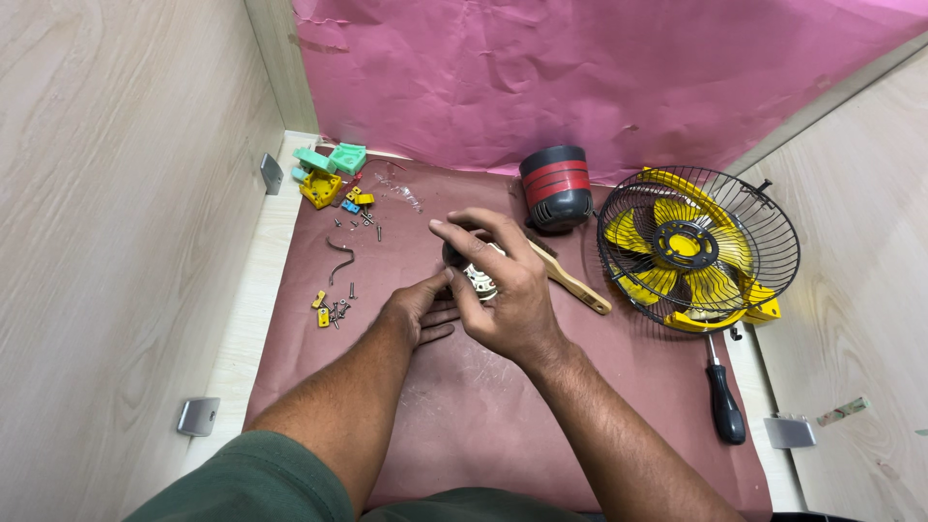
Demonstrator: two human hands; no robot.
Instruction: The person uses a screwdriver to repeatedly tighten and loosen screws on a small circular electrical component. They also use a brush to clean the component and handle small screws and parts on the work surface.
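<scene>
My left hand (422,311) cups a small fan motor (478,278) from below at the middle of the brown mat (483,406). My right hand (503,285) lies over the motor, fingers curled around its top, index finger stretched to the left. Only a pale round part of the motor with metal windings and a dark edge shows between the fingers; the rest is hidden.
A yellow fan blade in a black wire cage (698,249) lies at the right, a black-handled screwdriver (722,391) below it. A black and red housing (555,187) stands behind. A wooden brush (572,282), loose screws (336,309), and green and yellow plastic parts (329,172) lie around.
</scene>
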